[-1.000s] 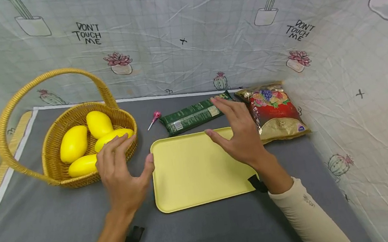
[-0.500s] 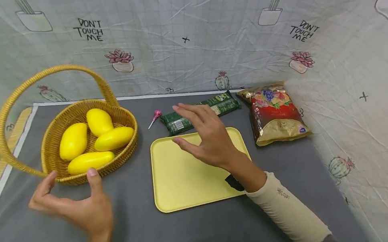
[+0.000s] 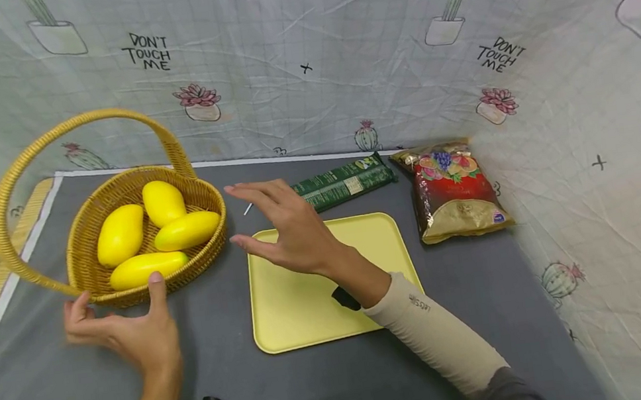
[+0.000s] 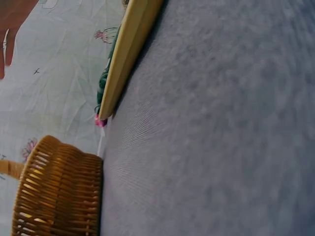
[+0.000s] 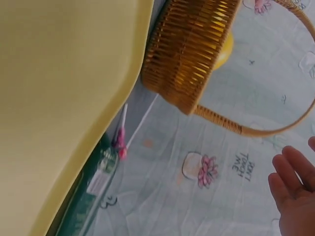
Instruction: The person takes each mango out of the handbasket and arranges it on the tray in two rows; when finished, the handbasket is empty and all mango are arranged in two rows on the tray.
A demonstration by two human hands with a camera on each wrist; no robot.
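My left hand is spread at the near side of a wicker basket, its thumb and fingertips overlapping the rim in the head view. Several yellow mangoes lie in the basket. Held above the tray's left part, my right hand has thumb and fingers apart with nothing between them, and its fingertips point at the basket's right side. In the left wrist view the basket shows no hand on its wall, and my right hand appears at upper left. The right wrist view catches my right fingers.
A yellow tray lies on the grey cloth. Behind it is a long green packet, with a pink lollipop beside it, partly hidden by my right hand in the head view. A red and gold bag lies at right.
My right hand has moved left from the green packet, across the tray, toward the basket. My left hand has shifted left and nearer me, from the basket's right side to its front.
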